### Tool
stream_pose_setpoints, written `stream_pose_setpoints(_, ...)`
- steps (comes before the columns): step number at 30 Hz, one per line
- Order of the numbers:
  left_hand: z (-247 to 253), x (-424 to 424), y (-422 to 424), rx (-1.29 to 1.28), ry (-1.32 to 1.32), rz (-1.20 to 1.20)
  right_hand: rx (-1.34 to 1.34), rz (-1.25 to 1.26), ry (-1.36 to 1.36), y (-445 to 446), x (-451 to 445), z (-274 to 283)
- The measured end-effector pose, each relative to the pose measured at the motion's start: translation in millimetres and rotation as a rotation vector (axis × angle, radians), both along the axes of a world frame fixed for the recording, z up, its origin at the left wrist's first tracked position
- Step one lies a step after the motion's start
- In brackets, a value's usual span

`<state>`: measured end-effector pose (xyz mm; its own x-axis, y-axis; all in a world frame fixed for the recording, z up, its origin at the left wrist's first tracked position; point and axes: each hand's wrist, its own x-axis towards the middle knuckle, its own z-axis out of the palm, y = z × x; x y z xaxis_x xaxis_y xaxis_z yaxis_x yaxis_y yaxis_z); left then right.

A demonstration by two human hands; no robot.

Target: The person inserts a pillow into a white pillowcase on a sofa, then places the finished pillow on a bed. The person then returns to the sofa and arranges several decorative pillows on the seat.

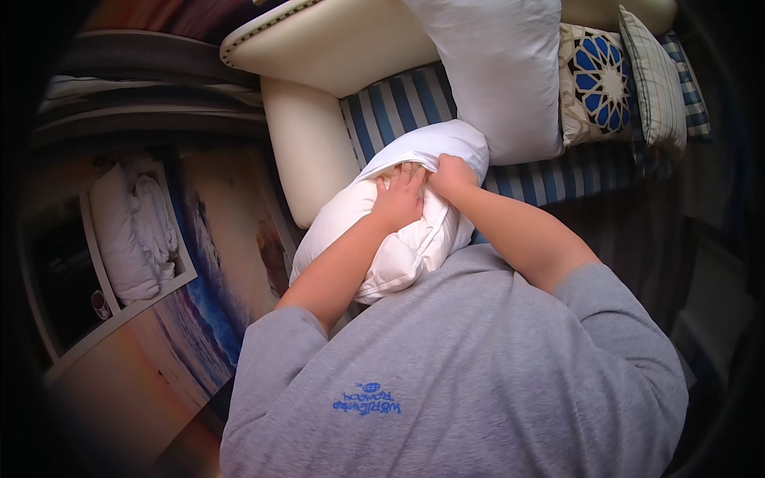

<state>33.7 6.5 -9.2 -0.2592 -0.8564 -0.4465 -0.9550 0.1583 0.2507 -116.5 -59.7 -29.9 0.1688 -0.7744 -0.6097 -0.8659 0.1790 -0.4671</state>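
A white pillow (340,227) lies against my body, partly inside a white pillowcase (412,140) whose open edge crosses its middle. My left hand (399,197) rests on the pillow with its fingers spread, the fingertips at or just under the pillowcase's edge. Just to its right, my right hand (453,176) grips the edge of the pillowcase, its fingers curled into the fabric. The far end of the pillow is hidden within the case. Near my body the pillow's seamed end bulges out uncovered.
Behind is a cream sofa (311,143) with a blue-striped seat (397,104). A large white pillow (508,77) leans on it, beside a blue-patterned cushion (599,83) and a plaid cushion (654,89). At left, white bedding (128,233) sits in a framed opening near a patterned surface.
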Motion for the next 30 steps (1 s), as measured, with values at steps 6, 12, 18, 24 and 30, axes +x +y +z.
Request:
stream_pose_setpoints(6, 3.5, 10.3, -0.3, 0.134, 0.036, 0.023, -0.126, 0.163, 0.148, 5.9, -23.8, 11.5)
stream_pose_setpoints(12, -21.5, -15.2, -12.0, -0.014, -0.135, 0.118, 0.029, 0.400, 0.120, 17.6, -29.2, 44.7)
stream_pose_setpoints(18, -64.4, 0.1, -36.1, -0.335, 0.337, 0.298, 0.009, 0.368, 0.013, 27.1, -2.3, 73.3)
stream_pose_setpoints(24, 32.0, 10.2, -30.7, 0.596, 0.205, -0.024, 0.048, 0.162, -0.071, 32.8, -27.4, 66.5)
stream_pose_setpoints(30, 60.3, 34.0, 31.5, 0.235, 0.123, -0.103, 0.089, -0.092, -0.359, 28.8, -14.3, 65.4)
